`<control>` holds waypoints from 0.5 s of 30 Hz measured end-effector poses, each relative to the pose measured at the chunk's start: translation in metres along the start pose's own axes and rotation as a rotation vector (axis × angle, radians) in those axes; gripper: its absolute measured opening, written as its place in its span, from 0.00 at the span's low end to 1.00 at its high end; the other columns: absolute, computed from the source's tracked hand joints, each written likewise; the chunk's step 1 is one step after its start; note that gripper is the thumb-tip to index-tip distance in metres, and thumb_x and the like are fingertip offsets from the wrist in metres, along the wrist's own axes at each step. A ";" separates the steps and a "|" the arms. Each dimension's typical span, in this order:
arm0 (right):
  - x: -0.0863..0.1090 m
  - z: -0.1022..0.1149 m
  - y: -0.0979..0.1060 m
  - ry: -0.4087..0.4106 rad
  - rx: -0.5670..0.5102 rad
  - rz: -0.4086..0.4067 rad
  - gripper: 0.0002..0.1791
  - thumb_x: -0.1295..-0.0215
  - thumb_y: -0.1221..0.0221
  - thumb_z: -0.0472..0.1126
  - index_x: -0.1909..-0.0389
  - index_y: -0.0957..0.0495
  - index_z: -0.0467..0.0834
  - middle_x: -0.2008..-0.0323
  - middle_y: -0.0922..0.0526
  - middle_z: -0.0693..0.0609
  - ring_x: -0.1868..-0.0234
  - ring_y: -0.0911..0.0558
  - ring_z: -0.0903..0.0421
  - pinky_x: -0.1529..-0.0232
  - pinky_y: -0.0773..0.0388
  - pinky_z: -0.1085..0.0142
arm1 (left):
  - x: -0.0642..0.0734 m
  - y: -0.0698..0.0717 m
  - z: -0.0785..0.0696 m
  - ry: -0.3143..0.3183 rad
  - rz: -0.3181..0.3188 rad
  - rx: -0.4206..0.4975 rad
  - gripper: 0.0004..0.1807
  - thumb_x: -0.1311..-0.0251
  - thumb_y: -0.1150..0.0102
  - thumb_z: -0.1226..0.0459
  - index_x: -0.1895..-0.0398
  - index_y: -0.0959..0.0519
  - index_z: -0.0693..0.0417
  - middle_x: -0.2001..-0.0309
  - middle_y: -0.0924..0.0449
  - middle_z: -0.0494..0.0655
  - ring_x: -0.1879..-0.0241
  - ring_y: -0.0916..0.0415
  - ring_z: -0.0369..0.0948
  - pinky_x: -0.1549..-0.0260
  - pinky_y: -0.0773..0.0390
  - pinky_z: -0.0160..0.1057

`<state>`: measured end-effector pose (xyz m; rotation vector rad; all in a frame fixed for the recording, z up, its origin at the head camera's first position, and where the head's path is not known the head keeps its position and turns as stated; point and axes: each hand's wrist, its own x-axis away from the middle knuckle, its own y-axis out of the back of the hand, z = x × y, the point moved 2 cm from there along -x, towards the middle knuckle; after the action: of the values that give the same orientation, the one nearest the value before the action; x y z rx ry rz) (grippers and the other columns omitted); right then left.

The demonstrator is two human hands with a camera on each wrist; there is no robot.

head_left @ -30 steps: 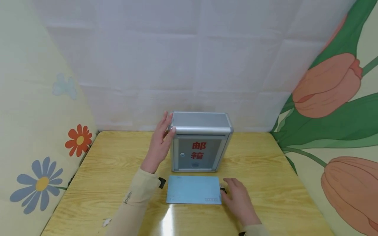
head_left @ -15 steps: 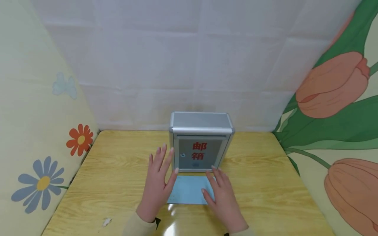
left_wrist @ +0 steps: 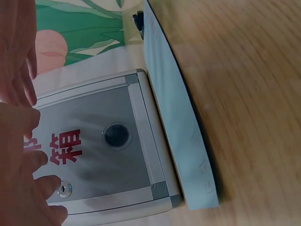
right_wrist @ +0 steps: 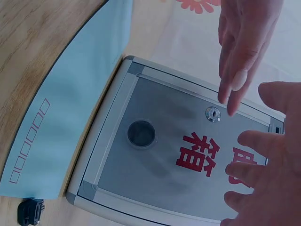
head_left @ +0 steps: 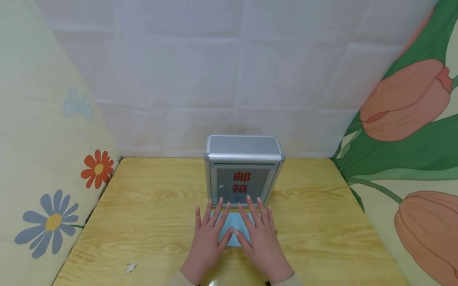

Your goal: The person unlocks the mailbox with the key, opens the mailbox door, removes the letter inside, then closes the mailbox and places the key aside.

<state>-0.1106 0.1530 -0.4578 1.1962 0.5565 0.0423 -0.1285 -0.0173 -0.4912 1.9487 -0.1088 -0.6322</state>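
A grey metal mailbox [head_left: 243,159] with red characters and a small round lock [right_wrist: 213,114] stands upright on the table. In front of it a light blue envelope [head_left: 234,228] lies flat, partly hidden by both hands in the head view. My left hand [head_left: 209,240] is held over the envelope's left part with its fingers straight and spread. Likewise spread, my right hand [head_left: 262,240] is over the right part, the two thumb tips close together. Neither hand holds anything. At the envelope's right end lies a small black object [right_wrist: 30,212].
The wooden table [head_left: 161,190] reaches back to a white cloth backdrop [head_left: 229,79]. A small white torn patch [head_left: 130,268] shows at the front left. Side walls carry painted flowers, such as a red one [head_left: 97,169] on the left.
My left hand has left the mailbox's upper left side and come down over the envelope. My right hand has moved left from the envelope's right end. Mailbox and envelope stay in place.
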 end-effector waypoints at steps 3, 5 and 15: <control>0.000 0.001 0.000 -0.009 -0.007 0.013 0.34 0.30 0.51 0.59 0.28 0.40 0.49 0.25 0.53 0.46 0.27 0.57 0.40 0.32 0.66 0.42 | 0.001 -0.002 -0.002 0.002 0.019 -0.014 0.35 0.32 0.57 0.41 0.25 0.45 0.42 0.25 0.54 0.45 0.27 0.62 0.54 0.38 0.61 0.68; -0.001 0.002 0.000 -0.015 -0.008 0.020 0.34 0.30 0.51 0.59 0.28 0.40 0.49 0.25 0.54 0.46 0.27 0.58 0.40 0.33 0.66 0.41 | 0.000 -0.001 -0.003 0.006 0.020 -0.006 0.35 0.32 0.58 0.41 0.26 0.43 0.43 0.25 0.54 0.45 0.27 0.62 0.55 0.39 0.62 0.69; -0.001 0.003 0.000 -0.036 -0.017 0.046 0.34 0.31 0.49 0.59 0.28 0.40 0.49 0.25 0.54 0.45 0.26 0.60 0.42 0.33 0.69 0.41 | 0.001 0.000 -0.004 0.031 0.045 -0.004 0.34 0.31 0.59 0.41 0.26 0.42 0.45 0.25 0.54 0.45 0.27 0.63 0.53 0.37 0.68 0.66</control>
<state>-0.1102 0.1502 -0.4572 1.1908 0.4960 0.0641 -0.1261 -0.0143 -0.4906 1.9465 -0.1317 -0.5718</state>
